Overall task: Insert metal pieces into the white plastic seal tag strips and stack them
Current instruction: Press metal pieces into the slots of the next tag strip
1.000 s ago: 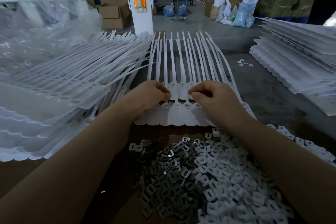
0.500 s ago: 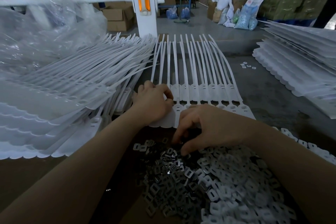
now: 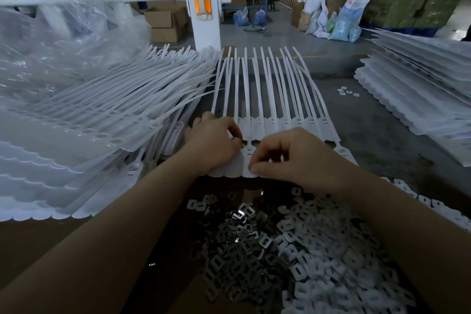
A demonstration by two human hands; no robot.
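the person's two bare hands meet at the near end of a sheet of white seal tag strips (image 3: pixel 272 99) that lies flat in the middle of the surface (image 3: pixel 382 140), its thin tails fanning away toward a white post (image 3: pixel 204 7) and its joined flag-shaped heads toward the person. the left hand (image 3: pixel 212 146) rests on the heads at the sheet's left side, fingers curled with the tips against the plastic; whether they pinch anything there cannot be told. the right hand (image 3: pixel 293 158) sits just beside it, thumb and forefinger drawn narrow together over the head of one tag at the near edge; a metal piece between them cannot be made out. the two hands are close, almost touching.

below the wrists, a loose heap of metal pieces (image 3: pixel 237 250), dark and shiny, lies on the near surface, and touching it on the right is a heap of small white plastic pieces (image 3: pixel 344 275). to the left a tall slanted stack of tag sheets (image 3: pixel 89 130) leans with its tails upward to the right, and crumpled clear plastic film (image 3: pixel 63 38) sits behind it. on the right edge another stack of white sheets (image 3: pixel 420 84) lies well apart from the hands. cardboard boxes (image 3: pixel 165 23) and filled sacks (image 3: pixel 341 18) stand on the floor beyond
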